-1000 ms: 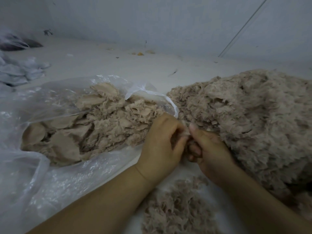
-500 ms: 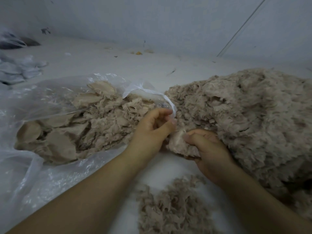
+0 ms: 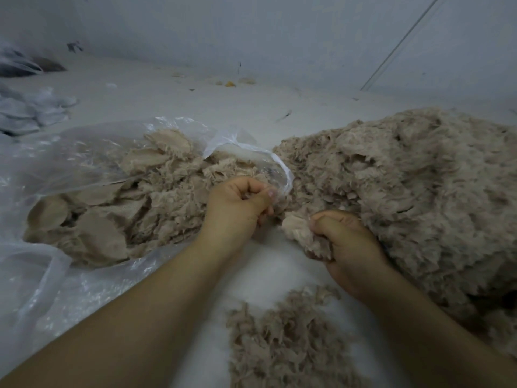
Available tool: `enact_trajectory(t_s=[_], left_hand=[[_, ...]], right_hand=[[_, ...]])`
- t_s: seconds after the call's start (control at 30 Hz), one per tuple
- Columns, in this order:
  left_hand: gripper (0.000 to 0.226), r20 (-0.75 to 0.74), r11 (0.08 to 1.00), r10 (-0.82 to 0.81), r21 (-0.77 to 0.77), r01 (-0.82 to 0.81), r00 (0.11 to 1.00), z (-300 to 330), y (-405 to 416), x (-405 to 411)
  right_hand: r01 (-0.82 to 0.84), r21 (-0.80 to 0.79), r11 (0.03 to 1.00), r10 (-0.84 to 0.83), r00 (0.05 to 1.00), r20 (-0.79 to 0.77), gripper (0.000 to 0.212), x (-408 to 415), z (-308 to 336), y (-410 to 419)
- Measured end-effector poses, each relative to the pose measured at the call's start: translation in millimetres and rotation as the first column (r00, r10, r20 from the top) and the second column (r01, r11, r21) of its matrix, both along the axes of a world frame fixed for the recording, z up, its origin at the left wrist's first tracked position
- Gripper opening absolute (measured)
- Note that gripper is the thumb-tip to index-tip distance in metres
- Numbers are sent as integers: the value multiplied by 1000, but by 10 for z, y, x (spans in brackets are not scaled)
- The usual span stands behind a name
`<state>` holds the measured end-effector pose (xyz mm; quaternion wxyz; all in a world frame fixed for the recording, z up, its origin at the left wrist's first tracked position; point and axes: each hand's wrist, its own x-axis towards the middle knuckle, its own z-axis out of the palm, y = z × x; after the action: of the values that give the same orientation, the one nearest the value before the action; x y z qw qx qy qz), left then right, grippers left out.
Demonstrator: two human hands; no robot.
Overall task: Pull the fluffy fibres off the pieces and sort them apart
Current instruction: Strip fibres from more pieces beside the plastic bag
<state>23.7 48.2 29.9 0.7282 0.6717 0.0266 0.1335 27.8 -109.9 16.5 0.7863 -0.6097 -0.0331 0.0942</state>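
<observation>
My right hand (image 3: 345, 245) grips a beige fluffy piece (image 3: 300, 233) at the foot of the big heap of fluffy pieces (image 3: 419, 197) on the right. My left hand (image 3: 237, 208) has its fingers curled and pinches a small tuft of fibres at the mouth of the clear plastic bag (image 3: 56, 169). The bag holds flat beige pieces (image 3: 112, 214) with fringed edges. A small pile of loose fibres (image 3: 285, 345) lies on the white surface between my forearms.
A stack of grey-white pieces (image 3: 30, 113) lies at the far left, with dark items (image 3: 25, 65) behind it. A grey wall closes the back. Small scraps (image 3: 230, 84) dot the white surface near the wall.
My hands have parted. The left hand moved left to the bag's mouth with a tuft, while the right hand stays low by the heap, holding the piece.
</observation>
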Motion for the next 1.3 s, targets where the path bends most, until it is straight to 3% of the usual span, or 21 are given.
enact_trajectory(t_s=[0.07,0.1,0.17,0.2,0.23,0.27,0.37,0.43,0.5,0.63,0.77,0.9,0.97,1.03,1.1,1.13,1.2,1.3], left_hand=[[14,-48,972,-237,-7,237,970,54,107,-12],[10,-75,900,-435,4,436,898,92,164,-35],[20,-196,651,-736,57,757,648,161,258,-95],[23,-264,552,-788,99,828,556,190,278,-127],[25,-318,514,-784,152,844,534,212,275,-152],[28,-354,535,-738,211,818,574,219,259,-159],[48,-346,755,-468,321,572,813,199,153,-152],[59,-333,863,-343,257,435,878,164,81,-133],[60,-338,902,-305,198,384,890,121,35,-124],[23,-293,892,-379,136,431,878,79,-15,-144],[16,-129,911,-344,195,364,930,51,-48,-134],[18,-176,907,-332,209,364,927,55,-32,-104],[21,-236,807,-426,338,485,873,69,36,-113],[18,-326,629,-554,439,642,766,118,127,-139],[16,-411,506,-608,459,731,679,152,192,-157],[14,-421,508,-608,446,737,673,160,200,-158],[7,-388,602,-579,389,697,717,153,189,-143],[41,-356,713,-562,250,655,747,134,180,-108]], right_hand=[[10,38,999,-9,1000,-25,43,0,8,3],[3,53,999,-1,1000,-31,45,-1,7,1],[-29,66,997,31,999,-30,47,-9,6,-6],[-45,58,997,46,999,-19,50,-18,10,-7],[-57,44,997,57,998,-5,51,-16,-1,-11],[-55,39,998,55,998,3,48,-24,2,-9],[-62,81,995,60,998,27,30,-21,-11,-15],[-87,113,990,84,996,26,15,-38,1,-11],[-88,127,988,87,996,14,13,-41,-6,-14],[-52,63,997,52,999,4,12,-53,31,-17],[-38,24,999,38,999,-14,21,-38,32,-12],[-18,54,998,20,999,-39,19,-45,39,0],[11,47,999,-9,999,-48,16,-51,41,7],[43,65,997,-39,997,-72,19,-51,39,15],[50,75,996,-43,996,-82,22,-52,47,15],[42,84,996,-35,996,-81,22,-56,50,15],[34,93,995,-27,997,-72,21,-62,52,16],[22,76,997,-18,998,-54,27,-65,58,8]])
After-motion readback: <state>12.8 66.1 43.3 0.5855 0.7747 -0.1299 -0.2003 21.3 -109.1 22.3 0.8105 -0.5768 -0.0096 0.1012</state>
